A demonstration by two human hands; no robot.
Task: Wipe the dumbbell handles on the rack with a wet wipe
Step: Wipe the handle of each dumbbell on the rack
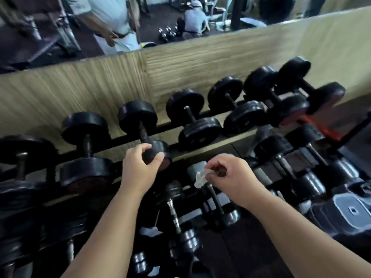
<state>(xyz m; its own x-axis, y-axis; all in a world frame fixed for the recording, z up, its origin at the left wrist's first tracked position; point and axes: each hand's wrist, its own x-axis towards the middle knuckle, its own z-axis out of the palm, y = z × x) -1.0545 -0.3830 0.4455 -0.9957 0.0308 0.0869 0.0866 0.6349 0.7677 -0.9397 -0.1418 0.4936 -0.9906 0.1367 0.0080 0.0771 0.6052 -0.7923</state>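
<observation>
Where the wall (200,63) past the hands looks like pale wood, a mirror (50,37) above it shows a gym floor and people. The rack (120,135) holds a row of black dumbbells (192,117) to both sides of the hands, and shiny dumbbells (174,209) lie lower, under the arms. The left hand (138,169) grips the near end of one black dumbbell (143,135); its handle is bare. The right hand (232,177), beside the left but not touching it, pinches a small white wet wipe (200,178).
</observation>
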